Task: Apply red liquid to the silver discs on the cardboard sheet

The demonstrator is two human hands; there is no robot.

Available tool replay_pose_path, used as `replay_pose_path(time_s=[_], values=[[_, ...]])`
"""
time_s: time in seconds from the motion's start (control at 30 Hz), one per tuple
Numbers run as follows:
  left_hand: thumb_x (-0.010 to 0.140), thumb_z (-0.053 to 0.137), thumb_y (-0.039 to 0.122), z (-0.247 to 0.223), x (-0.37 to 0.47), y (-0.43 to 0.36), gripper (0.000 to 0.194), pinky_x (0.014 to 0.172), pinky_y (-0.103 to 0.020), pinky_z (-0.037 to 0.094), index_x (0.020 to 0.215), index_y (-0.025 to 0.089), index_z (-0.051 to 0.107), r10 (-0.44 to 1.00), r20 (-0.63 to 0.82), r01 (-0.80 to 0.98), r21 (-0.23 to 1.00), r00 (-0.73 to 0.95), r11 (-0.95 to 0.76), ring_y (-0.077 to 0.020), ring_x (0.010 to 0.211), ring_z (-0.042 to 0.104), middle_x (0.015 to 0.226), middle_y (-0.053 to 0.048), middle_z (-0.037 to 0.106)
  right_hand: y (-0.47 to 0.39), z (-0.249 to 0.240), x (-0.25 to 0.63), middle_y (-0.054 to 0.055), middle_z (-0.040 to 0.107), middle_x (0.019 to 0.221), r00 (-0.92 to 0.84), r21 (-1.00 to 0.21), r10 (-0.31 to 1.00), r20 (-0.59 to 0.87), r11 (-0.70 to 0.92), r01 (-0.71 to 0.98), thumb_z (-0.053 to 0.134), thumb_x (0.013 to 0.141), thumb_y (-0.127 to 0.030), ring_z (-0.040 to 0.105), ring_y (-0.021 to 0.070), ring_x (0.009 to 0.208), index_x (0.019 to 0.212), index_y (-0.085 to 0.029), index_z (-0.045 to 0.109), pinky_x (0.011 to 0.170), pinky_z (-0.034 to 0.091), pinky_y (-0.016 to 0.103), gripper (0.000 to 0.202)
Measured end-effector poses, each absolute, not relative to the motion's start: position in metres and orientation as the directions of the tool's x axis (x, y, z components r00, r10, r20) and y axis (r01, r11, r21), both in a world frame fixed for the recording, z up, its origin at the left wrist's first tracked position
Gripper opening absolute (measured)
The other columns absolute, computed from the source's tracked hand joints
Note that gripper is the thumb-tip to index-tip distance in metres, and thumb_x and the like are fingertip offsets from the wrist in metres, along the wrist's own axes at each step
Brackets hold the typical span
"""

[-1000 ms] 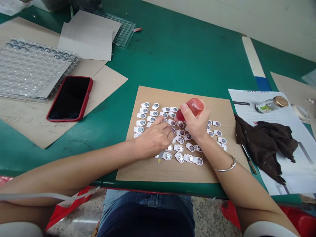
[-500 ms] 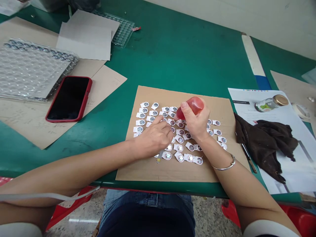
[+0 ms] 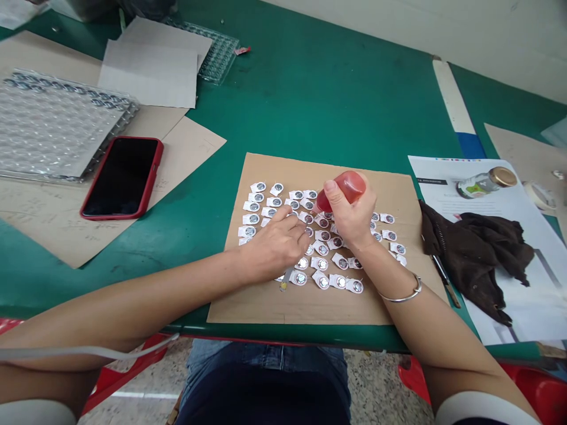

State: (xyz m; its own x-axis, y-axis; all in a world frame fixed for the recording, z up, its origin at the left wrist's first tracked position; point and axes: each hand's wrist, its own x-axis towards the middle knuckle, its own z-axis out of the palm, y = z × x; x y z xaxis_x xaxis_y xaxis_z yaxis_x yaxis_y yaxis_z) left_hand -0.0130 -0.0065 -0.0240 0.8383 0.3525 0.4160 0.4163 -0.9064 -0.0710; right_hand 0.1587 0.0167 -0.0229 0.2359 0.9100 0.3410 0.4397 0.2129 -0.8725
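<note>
Red bottle point(image 3: 351, 185): glossy, translucent, round-ended; clasped in right hand point(image 3: 355, 219). Left hand point(image 3: 278, 245): cannot tell grip.

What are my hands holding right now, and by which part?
The right hand grips the red bottle around its rounded body. A thin tool sticks out beneath the left hand; whether it is held cannot be told.

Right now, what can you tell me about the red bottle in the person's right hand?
The shiny, rounded red bottle looks like smooth, translucent plastic. It is tilted, its wider end up and to the picture's right, its narrower end down-left toward the white tags with round silvery centres. The right hand holds it, thumb across it, above the brown cardboard sheet. Whether its tip touches a tag is unclear.
</note>
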Motion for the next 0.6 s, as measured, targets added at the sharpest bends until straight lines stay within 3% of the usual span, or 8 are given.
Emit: replay_pose_path(time_s=[0.17, 0.33, 0.6], values=[[0.086, 0.040, 0.005, -0.0224, -0.0134, -0.0056, 0.025, 0.085, -0.042, 0.039, 0.071, 0.013, 0.058, 0.357, 0.405, 0.411, -0.051, 0.842, -0.910, -0.0147, 0.064, 0.049, 0.063, -0.003, 0.059, 0.0166, -0.0227, 0.1595, 0.003, 0.060, 0.073, 0.230, -0.878, 0.913, 0.337, 0.217, 0.427, 0.060, 0.073, -0.049, 0.062, 0.0173, 0.071, 0.080, -0.022, 0.051, 0.066, 0.053, 0.037, 0.030], [0.086, 0.039, 0.008, -0.0207, -0.0134, -0.0045, 0.025, 0.083, -0.043, 0.040, 0.070, 0.013, 0.058, 0.365, 0.395, 0.411, -0.034, 0.843, -0.911, -0.0151, 0.063, 0.048, 0.062, -0.004, 0.060, 0.0162, -0.0207, 0.1583, -0.001, 0.056, 0.062, 0.216, -0.897, 0.928, 0.302, 0.200, 0.394, 0.058, 0.075, -0.048, 0.059, 0.0139, 0.054, 0.082, -0.022, 0.049, 0.057, 0.051, 0.034, 0.028], [0.086, 0.045, 0.013, -0.0234, -0.0143, -0.0029, 0.020, 0.084, -0.042, 0.040, 0.071, 0.012, 0.058, 0.395, 0.414, 0.422, 0.028, 0.820, -0.906, -0.0147, 0.063, 0.048, 0.064, -0.004, 0.060, 0.0164, -0.0178, 0.1603, 0.001, 0.058, 0.073, 0.215, -0.836, 0.900, 0.380, 0.235, 0.496, 0.061, 0.073, -0.047, 0.060, 0.0158, 0.067, 0.079, -0.022, 0.052, 0.067, 0.051, 0.037, 0.028]])
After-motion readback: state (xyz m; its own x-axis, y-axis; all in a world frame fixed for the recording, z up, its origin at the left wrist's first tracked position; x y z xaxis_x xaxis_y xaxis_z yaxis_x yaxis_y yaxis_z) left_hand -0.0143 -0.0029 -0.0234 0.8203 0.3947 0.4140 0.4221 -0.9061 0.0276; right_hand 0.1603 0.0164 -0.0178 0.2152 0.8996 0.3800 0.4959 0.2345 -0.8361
